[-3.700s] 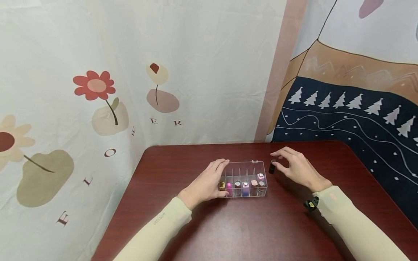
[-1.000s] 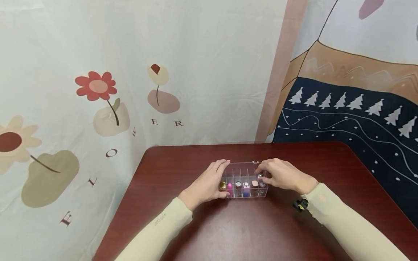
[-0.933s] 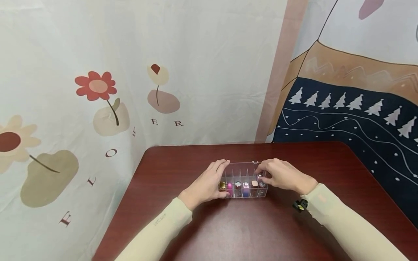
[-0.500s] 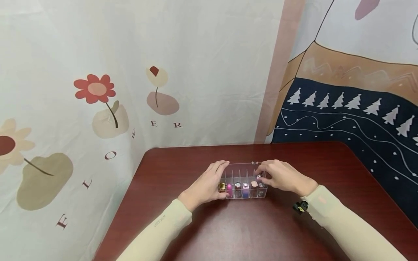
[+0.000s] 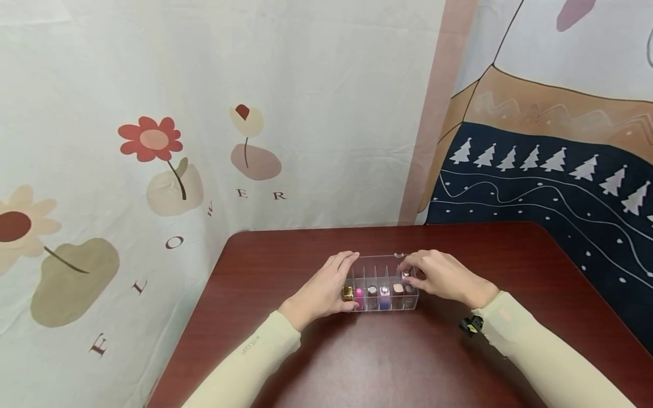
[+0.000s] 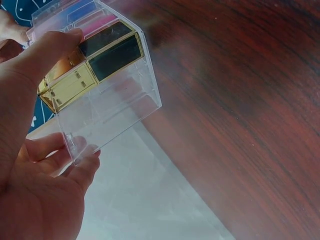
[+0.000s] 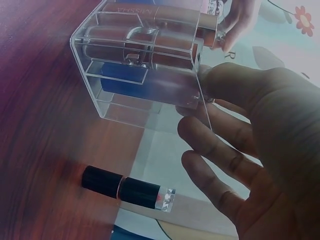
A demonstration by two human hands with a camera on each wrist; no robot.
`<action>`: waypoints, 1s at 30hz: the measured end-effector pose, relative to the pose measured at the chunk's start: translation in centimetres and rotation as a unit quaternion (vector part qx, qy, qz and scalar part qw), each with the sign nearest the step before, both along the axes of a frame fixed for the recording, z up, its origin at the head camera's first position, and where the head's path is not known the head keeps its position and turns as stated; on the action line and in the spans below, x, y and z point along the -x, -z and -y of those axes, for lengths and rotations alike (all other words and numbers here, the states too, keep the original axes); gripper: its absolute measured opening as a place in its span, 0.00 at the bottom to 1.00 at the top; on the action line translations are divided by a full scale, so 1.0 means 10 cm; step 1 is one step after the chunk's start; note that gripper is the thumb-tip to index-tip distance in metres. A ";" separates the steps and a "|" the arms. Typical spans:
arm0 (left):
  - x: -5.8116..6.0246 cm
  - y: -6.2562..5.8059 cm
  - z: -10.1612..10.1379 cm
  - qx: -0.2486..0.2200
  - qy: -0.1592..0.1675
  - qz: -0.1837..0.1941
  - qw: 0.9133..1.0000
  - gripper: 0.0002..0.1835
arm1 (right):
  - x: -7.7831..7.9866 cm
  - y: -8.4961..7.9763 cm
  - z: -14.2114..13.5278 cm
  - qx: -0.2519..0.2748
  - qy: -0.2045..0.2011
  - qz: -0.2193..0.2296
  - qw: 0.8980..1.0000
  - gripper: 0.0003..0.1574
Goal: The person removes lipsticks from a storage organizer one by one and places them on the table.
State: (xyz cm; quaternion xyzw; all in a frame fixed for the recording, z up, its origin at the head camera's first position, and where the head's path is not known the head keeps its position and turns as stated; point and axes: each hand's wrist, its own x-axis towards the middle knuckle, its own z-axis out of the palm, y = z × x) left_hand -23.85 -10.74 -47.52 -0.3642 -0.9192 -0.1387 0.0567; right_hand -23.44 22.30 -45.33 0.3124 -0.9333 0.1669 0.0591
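Note:
A clear lipstick organizer (image 6: pixel 117 112) with several compartments stands on the table. My left hand (image 5: pixel 321 289) grips its left end, thumb at the front and fingers at the back. A gold lipstick case (image 6: pixel 70 90) sits at that end beside a bright pink one (image 5: pixel 359 293). At the back right compartment my right hand (image 5: pixel 441 273) pinches the top of a lipstick (image 7: pixel 125 80), blue below and pinkish above, seated inside. My other right fingers stay outside the clear wall. A black lipstick (image 7: pixel 140 192) with a clear end stands on the table beside the organizer, hidden in the head view.
The dark red wooden table (image 5: pixel 367 362) reaches back to a flower-printed curtain (image 5: pixel 326 113). A navy cloth with white trees (image 5: pixel 541 187) hangs at the right. More lipsticks, including a brown MISSHA tube (image 7: pixel 150 15), fill the organizer's front row.
My right hand has moved left from beside the black lipstick to the organizer's back right corner and taken hold of the lipstick there. My left hand has kept its grip.

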 end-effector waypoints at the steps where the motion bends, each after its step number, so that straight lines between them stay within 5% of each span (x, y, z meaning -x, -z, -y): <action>1: 0.00 0.00 0.00 0.000 -0.002 0.001 1.000 0.67 | 0.00 0.00 0.00 0.002 -0.001 -0.001 1.000 0.18; 20: 0.00 0.02 0.01 0.002 -0.007 0.004 1.000 0.67 | 0.02 -0.02 -0.05 0.039 -0.030 -0.061 0.997 0.13; 30: 0.01 0.01 0.00 0.001 -0.001 0.000 1.000 0.67 | 0.02 -0.06 -0.07 0.066 -0.027 -0.040 0.997 0.16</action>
